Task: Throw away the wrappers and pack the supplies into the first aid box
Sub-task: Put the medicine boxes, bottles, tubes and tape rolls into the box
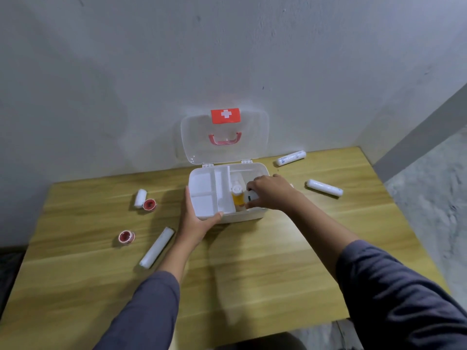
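The white first aid box [255, 215] stands open at the table's back middle, its clear lid [225, 150] with a red cross label leaning on the wall. A white divided tray [207, 193] fills its left half. My left hand [199, 221] grips the box's front left corner. My right hand [270, 192] reaches into the right half and is closed on a small white bottle [252, 196]. A yellow bottle with a white cap [237, 197] stands inside beside it. Bandage rolls lie around the box: one [156, 247] front left, a short one [140, 198] further left.
Two red tape rolls [149, 204] [126, 236] lie on the wooden table [252, 274] left of the box. Two more white rolls [290, 158] [324, 187] lie to the right of it. The wall stands close behind; the table's right edge drops to a grey floor.
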Demonstrator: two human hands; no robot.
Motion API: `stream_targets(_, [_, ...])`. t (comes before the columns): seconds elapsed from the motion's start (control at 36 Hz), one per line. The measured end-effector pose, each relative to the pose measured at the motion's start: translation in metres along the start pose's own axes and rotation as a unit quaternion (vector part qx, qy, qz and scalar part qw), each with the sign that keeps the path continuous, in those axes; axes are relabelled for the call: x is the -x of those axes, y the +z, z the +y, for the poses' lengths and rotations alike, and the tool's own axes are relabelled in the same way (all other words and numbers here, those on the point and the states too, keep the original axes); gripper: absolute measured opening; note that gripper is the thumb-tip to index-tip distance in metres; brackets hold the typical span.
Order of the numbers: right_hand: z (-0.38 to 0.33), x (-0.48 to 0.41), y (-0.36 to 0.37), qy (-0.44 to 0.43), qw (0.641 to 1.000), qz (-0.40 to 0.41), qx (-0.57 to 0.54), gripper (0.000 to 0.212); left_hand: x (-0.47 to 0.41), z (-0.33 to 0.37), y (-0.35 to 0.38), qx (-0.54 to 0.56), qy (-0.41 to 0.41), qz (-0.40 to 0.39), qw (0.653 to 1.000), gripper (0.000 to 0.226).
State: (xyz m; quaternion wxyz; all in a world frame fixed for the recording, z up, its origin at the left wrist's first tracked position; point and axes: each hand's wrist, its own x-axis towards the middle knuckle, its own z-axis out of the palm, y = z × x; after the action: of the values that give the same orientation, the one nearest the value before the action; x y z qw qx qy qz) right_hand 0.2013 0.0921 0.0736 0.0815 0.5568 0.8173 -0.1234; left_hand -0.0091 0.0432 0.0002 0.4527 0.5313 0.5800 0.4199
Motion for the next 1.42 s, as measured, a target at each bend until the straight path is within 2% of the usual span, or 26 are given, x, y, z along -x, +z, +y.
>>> stream_targets(0.22, [-0.003,0.002,-0.01,0.03,0.997,-0.067,0.015,0.035,-0.001,-0.003,0.0,-0.007,-0.01,0.004,1.0,0.094])
stream_targets(0.39, [-0.001,0.003,-0.017,0.055,0.995,-0.082,0.02,0.03,-0.001,-0.002,0.0,-0.009,-0.013,0.006,1.0,0.098])
stream_targets(0.5, [-0.004,0.005,-0.013,0.067,0.997,-0.022,-0.008,0.018,-0.002,-0.004,-0.001,-0.016,-0.018,0.007,1.0,0.102])
stream_targets(0.75, [-0.002,0.024,0.006,0.058,0.985,0.106,-0.121,0.026,0.0,-0.002,0.0,-0.02,-0.009,0.011,1.0,0.101])
stream_targets(0.86, [-0.002,0.028,0.017,0.064,0.97,0.124,-0.197,0.032,0.0,-0.002,0.0,-0.021,-0.003,0.014,1.0,0.101])
stream_targets(0.94, [0.0,0.031,0.02,0.053,0.951,0.149,-0.267,0.039,0.0,-0.002,0.0,-0.022,-0.004,0.012,1.0,0.101])
stream_targets(1.03, [0.007,0.039,0.02,0.052,0.928,0.211,-0.302,0.035,0.001,-0.001,0.001,-0.024,-0.008,0.013,1.0,0.105])
stream_targets(1.11, [0.029,0.047,0.025,0.096,0.894,0.291,-0.327,0.025,0.001,-0.001,0.0,-0.026,-0.008,0.017,0.999,0.105])
stream_targets(1.17, [0.052,0.05,0.036,0.145,0.875,0.315,-0.337,0.024,0.0,-0.002,0.0,-0.026,-0.009,0.017,0.999,0.105])
stream_targets(1.25, [0.09,0.055,0.057,0.224,0.868,0.292,-0.335,0.033,0.001,0.001,0.001,-0.009,-0.006,0.014,1.0,0.097])
stream_targets(1.33, [0.127,0.056,0.081,0.285,0.893,0.248,-0.246,0.047,0.001,0.004,0.003,-0.008,-0.002,0.013,1.0,0.091])
stream_targets(1.42, [0.147,0.052,0.101,0.302,0.919,0.182,-0.175,0.054,0.001,0.003,0.002,-0.008,-0.002,0.013,1.0,0.098])
